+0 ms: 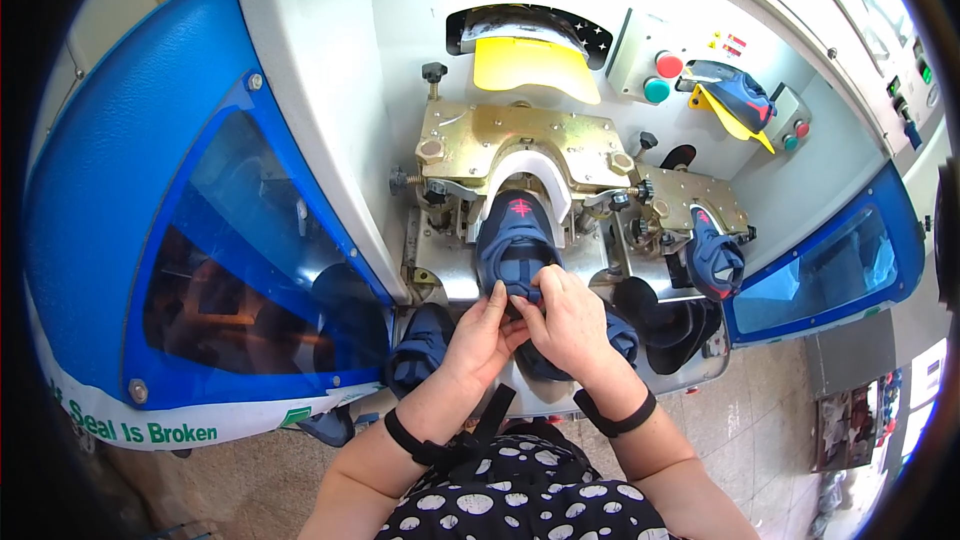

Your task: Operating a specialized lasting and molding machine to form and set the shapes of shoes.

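At the frame's centre my left hand (480, 330) and right hand (565, 315) pinch, fingers closed, the navy shoe upper (517, 240) seated in the brass clamp (520, 145). It seems soft, light fabric; I grip its rear edge.

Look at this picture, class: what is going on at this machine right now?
A person stands at a white and blue machine and works with both bare hands on a navy shoe upper seated in its brass-coloured clamp. The left hand and the right hand pinch the near end of the upper together. A second navy upper sits on the station to the right, and another shoe piece rests by the red and green buttons.
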Tool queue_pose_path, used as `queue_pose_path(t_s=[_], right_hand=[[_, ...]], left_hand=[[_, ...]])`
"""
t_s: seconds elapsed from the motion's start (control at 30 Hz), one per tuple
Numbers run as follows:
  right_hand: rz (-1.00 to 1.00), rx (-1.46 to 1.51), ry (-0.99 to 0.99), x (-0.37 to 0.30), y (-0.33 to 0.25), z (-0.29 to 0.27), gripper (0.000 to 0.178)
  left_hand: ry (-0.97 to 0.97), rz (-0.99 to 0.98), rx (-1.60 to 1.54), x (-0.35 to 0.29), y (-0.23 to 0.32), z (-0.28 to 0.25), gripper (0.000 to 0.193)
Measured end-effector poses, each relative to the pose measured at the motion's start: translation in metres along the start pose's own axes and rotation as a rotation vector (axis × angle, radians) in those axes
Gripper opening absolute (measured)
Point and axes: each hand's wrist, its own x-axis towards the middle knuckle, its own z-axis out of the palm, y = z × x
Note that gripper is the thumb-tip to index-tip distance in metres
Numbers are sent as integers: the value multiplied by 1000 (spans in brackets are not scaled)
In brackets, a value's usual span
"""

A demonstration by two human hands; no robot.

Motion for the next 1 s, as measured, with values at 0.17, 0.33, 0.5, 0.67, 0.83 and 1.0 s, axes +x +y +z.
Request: queue_pose_path(t_s=[0.17, 0.33, 0.5, 0.67, 0.83, 1.0], right_hand=[[-36, 25, 51, -2, -7, -9, 37], [-207, -151, 64, 21, 0, -7, 78], [-143, -186, -167, 24, 10, 8, 83], [-129, -176, -200, 14, 16, 16, 83], [-136, -147, -216, 10, 22, 25, 84], [-179, -205, -138, 6, 22, 31, 88]], left_hand=[[14, 26, 7, 1, -3, -8, 31], [41, 54, 85, 3, -10, -17, 27], [63, 80, 87, 7, -20, -26, 27], [71, 78, 96, 11, -32, -37, 28], [62, 112, 52, 17, -42, -47, 22], [96, 154, 102, 23, -46, -51, 33]])
